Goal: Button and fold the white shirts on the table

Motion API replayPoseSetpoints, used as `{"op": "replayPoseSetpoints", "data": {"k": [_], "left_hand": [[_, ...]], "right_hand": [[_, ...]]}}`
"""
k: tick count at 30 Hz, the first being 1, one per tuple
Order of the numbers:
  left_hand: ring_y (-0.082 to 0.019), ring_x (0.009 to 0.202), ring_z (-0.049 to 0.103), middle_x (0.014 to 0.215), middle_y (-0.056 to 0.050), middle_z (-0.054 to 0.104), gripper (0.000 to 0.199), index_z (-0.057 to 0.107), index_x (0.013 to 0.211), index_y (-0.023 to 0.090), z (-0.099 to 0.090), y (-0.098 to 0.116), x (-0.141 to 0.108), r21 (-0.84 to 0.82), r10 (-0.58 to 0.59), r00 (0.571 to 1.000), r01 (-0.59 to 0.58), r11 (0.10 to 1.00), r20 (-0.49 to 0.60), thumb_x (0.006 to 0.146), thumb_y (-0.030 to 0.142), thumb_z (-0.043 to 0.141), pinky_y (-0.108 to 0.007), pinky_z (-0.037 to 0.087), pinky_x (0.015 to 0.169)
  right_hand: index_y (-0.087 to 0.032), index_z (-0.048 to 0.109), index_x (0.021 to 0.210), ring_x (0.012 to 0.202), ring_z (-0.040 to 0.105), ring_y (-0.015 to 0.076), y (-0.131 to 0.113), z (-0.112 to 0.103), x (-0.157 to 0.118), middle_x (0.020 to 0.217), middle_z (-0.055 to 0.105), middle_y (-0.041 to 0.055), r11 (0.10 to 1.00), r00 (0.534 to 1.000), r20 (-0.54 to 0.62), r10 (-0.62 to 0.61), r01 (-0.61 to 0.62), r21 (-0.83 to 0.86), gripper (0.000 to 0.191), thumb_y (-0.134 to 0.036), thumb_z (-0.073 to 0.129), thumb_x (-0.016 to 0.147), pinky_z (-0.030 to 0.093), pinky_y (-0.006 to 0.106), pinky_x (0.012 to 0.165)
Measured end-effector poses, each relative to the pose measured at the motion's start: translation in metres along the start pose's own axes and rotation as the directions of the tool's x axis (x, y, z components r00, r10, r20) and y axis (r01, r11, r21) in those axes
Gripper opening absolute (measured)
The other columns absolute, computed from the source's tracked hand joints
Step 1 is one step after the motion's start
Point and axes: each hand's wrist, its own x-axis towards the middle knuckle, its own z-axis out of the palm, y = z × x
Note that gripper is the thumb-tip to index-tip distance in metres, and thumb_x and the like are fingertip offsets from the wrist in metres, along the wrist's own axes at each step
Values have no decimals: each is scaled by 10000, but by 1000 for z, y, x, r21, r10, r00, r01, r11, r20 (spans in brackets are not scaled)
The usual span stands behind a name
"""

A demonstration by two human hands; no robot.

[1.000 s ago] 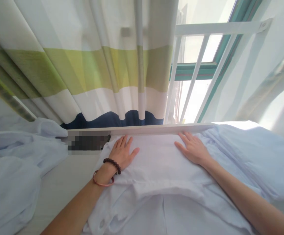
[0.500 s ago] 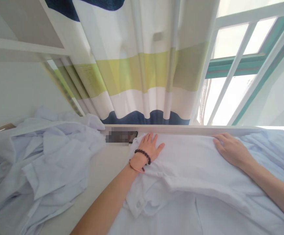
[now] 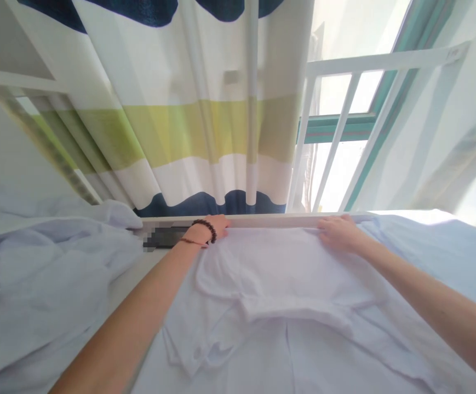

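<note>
A white shirt (image 3: pixel 279 262) lies spread out in front of me, its far edge folded over and a buttoned cuff or sleeve part bunched on its near left. At the far left corner, my left hand (image 3: pixel 220 224), with a dark bead bracelet and a thin cord on the wrist, is closed on the fabric; its fingertips are partly hidden. My right hand (image 3: pixel 338 232) has its fingers curled over the far right edge of the same shirt. Just left of my left wrist lies a dark phone (image 3: pixel 170 237), partly blurred out.
A heap of crumpled white clothes (image 3: pixel 57 273) lies at the left. Light blue fabric (image 3: pixel 439 257) is at the right. Beyond the bed's far ledge (image 3: pixel 274 220) stand white bars (image 3: pixel 336 142), a striped curtain (image 3: pixel 188 131) and a green-framed window (image 3: pixel 340 128).
Both hands have gone from lying flatter on the shirt to curling at its far edge. The shirt's far part has shifted and its folds have changed. My view has turned to the right.
</note>
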Motion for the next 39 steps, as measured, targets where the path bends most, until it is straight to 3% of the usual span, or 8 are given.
{"op": "replayPoseSetpoints", "data": {"k": [4, 13, 18, 21, 25, 30, 36, 39], "left_hand": [[-212, 976, 616, 1164, -91, 594, 310, 558, 1189, 144, -14, -11, -5, 5, -2, 998, 2, 1000, 68, 927, 311, 565, -410, 536, 821], [-241, 1019, 585, 1088, -112, 635, 232, 589, 1118, 84, -17, -18, 0, 109, 84, 991, -72, 991, -108, 972, 188, 442, -455, 454, 910], [-302, 1219, 431, 1278, -190, 529, 406, 482, 1301, 62, -9, 18, -11, 190, 138, 964, -95, 977, -229, 961, 59, 260, -543, 269, 1035], [-255, 1278, 400, 1354, -131, 510, 381, 477, 1327, 116, 9, 55, -28, 184, 217, 949, -177, 967, -229, 983, 217, 349, -465, 178, 1131], [-295, 1382, 299, 1466, -93, 430, 531, 410, 1418, 171, 43, 83, -53, 50, 190, 971, -185, 981, -145, 982, 455, 303, -513, 179, 1142], [-258, 1434, 208, 1552, -26, 260, 549, 333, 1468, 250, 62, 65, -62, -38, 85, 996, -84, 996, 19, 978, 485, 251, -494, 150, 1161], [-249, 1424, 236, 1540, -50, 303, 519, 379, 1440, 237, 57, 52, -58, -66, 92, 996, -91, 994, 6, 974, 437, 266, -486, 171, 1152], [-258, 1348, 357, 1433, -127, 451, 458, 448, 1363, 170, 43, 57, -80, -138, 164, 978, -181, 974, -127, 967, 349, 301, -491, 237, 1119]], "right_hand": [[-159, 628, 889, 863, 586, 237, 0, -11, 7, 894, 643, 98, 998, 991, -124, 45, -50, -40, 252, -192, 380, 856, 312, 367, 789], [-129, 585, 962, 830, 557, 261, 5, 11, 15, 863, 628, 128, 985, 960, -257, 114, -143, -98, 348, -319, 293, 976, 308, 345, 731], [-105, 582, 1107, 975, 544, 304, -3, 3, 18, 1052, 623, 184, 982, 957, -267, 118, -152, -112, 380, -342, 313, 980, 335, 403, 832], [-104, 443, 1343, 1216, 434, 315, -33, -9, 4, 1330, 512, 189, 984, 945, -300, 129, -159, -80, 477, -385, 292, 989, 288, 450, 985], [-137, 385, 1428, 1362, 333, 271, -73, -5, -37, 1468, 415, 134, 988, 986, -148, 72, -51, 146, 602, -504, 212, 984, 246, 446, 1101], [-229, 391, 1446, 1415, 254, 268, -65, 19, -69, 1540, 298, 79, 969, 995, 56, 79, -90, 231, 582, -524, 209, 979, 229, 479, 1135], [-202, 406, 1434, 1406, 272, 288, -44, 21, -68, 1528, 314, 121, 965, 997, 34, 72, -78, 250, 545, -479, 292, 978, 263, 496, 1126], [-143, 401, 1410, 1379, 334, 281, -48, 5, -83, 1494, 365, 170, 945, 998, -56, 16, 3, 327, 507, -405, 326, 983, 327, 490, 1097]]}}
